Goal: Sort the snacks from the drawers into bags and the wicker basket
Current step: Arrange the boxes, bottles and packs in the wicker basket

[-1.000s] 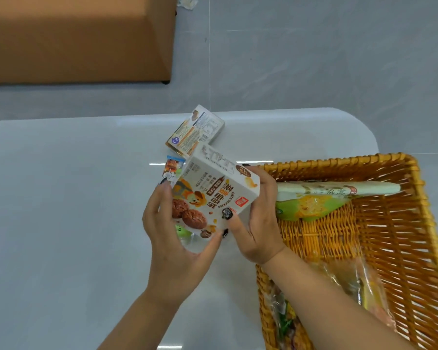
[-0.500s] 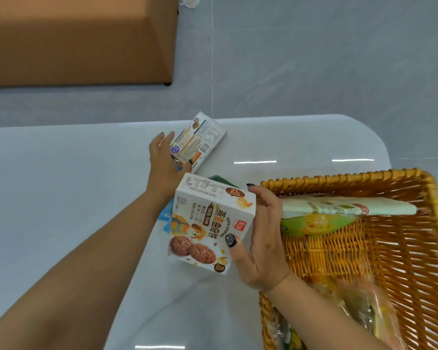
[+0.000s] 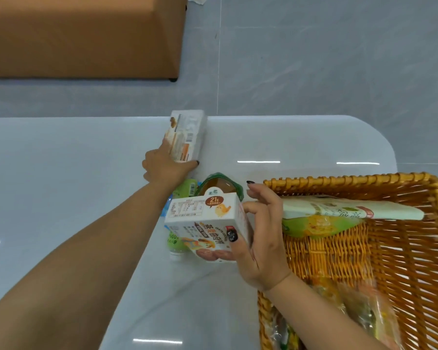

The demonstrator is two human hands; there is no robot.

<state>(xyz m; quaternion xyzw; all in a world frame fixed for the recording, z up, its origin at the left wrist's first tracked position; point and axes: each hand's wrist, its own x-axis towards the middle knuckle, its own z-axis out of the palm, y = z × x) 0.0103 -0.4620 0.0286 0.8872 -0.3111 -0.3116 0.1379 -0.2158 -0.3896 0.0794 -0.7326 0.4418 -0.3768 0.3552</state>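
Observation:
My right hand (image 3: 261,238) grips a white oat cookie box (image 3: 208,223) just left of the wicker basket (image 3: 402,261), above the table. My left hand (image 3: 166,168) reaches forward and holds a second white-and-orange snack box (image 3: 187,135), tilted up off the white table (image 3: 61,185). Under the cookie box lie a green-edged snack pack (image 3: 220,185) and a small green bottle (image 3: 176,242), partly hidden. Inside the basket, a long green-and-white snack bag (image 3: 339,215) leans along the far side, and clear-wrapped snacks (image 3: 352,311) lie at the near end.
The table's rounded far right corner (image 3: 379,137) ends over a grey tiled floor (image 3: 314,59). A brown box-like piece of furniture (image 3: 81,36) stands on the floor beyond the table at the upper left. The basket sits at the table's right side.
My left hand let go of the cookie box, reached forward and lifted the far snack box. My right hand kept the cookie box, tilting it and holding it beside the basket.

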